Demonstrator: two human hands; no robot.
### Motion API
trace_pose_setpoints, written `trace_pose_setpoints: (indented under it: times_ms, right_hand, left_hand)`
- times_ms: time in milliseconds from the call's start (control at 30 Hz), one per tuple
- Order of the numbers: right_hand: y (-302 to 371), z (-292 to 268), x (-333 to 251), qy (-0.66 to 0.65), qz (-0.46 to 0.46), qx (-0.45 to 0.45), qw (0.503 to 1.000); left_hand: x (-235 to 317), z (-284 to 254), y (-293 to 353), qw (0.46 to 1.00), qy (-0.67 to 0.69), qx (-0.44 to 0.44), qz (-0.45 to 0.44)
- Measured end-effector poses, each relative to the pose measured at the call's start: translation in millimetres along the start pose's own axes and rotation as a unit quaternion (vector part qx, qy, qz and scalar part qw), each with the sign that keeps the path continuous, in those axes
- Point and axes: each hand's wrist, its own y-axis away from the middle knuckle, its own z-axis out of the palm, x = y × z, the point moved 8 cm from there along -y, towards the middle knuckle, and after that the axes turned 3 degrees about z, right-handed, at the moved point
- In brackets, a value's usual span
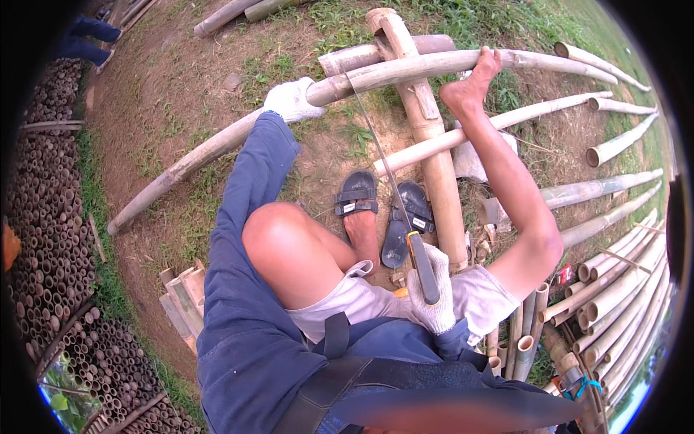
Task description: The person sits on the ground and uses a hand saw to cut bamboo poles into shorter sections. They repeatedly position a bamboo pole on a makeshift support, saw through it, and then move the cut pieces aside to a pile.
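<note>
A long bamboo pole (202,155) lies across a bamboo cross-frame (434,163) in front of me. My left hand (291,100), in a white knit glove, is wrapped round the pole. My right hand (434,293), gloved too, grips the dark handle of a hand saw (387,168) near my lap. The saw's thin blade slants up and away, its far end against the pole just right of my left hand. My bare right foot (473,79) presses on the pole beyond the frame. Whether the blade has cut in cannot be made out.
One sandal (395,239) lies off beside my sandalled left foot (359,217). Stacked bamboo poles (611,289) lie at the right, and several single poles (622,141) above them. Many short bamboo pieces (54,217) are piled at the left. A person's legs (92,40) show at the upper left.
</note>
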Motion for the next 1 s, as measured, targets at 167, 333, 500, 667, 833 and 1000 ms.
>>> trace_pose_setpoints:
  times_ms: [167, 333, 500, 667, 833, 1000]
  right_hand:
    - [-217.5, 89.4, 7.4, -0.074, -0.072, 0.057, 0.993]
    - [-261.1, 114.0, 31.2, -0.095, -0.08, 0.051, 0.991]
    - [-52.5, 38.0, 15.9, -0.049, 0.033, 0.013, 0.998]
    - [-65.8, 24.5, -4.6, 0.012, 0.009, 0.006, 1.0]
    - [-289.7, 120.8, 23.7, -0.082, -0.069, 0.075, 0.991]
    - [-213.8, 93.7, 24.3, -0.099, -0.08, 0.07, 0.989]
  left_hand:
    - [5.2, -7.7, 7.8, 0.999, -0.008, 0.026, -0.018]
    - [7.4, -9.4, 9.8, 1.0, -0.006, 0.025, -0.003]
    - [-1.0, -0.4, -0.5, 1.0, -0.008, -0.002, 0.0]
    - [-2.8, -4.4, 0.1, 1.0, -0.006, 0.014, -0.014]
    - [9.2, -12.4, 7.5, 0.999, -0.007, 0.03, -0.014]
    - [10.0, -12.1, 4.5, 1.0, -0.003, 0.009, 0.001]
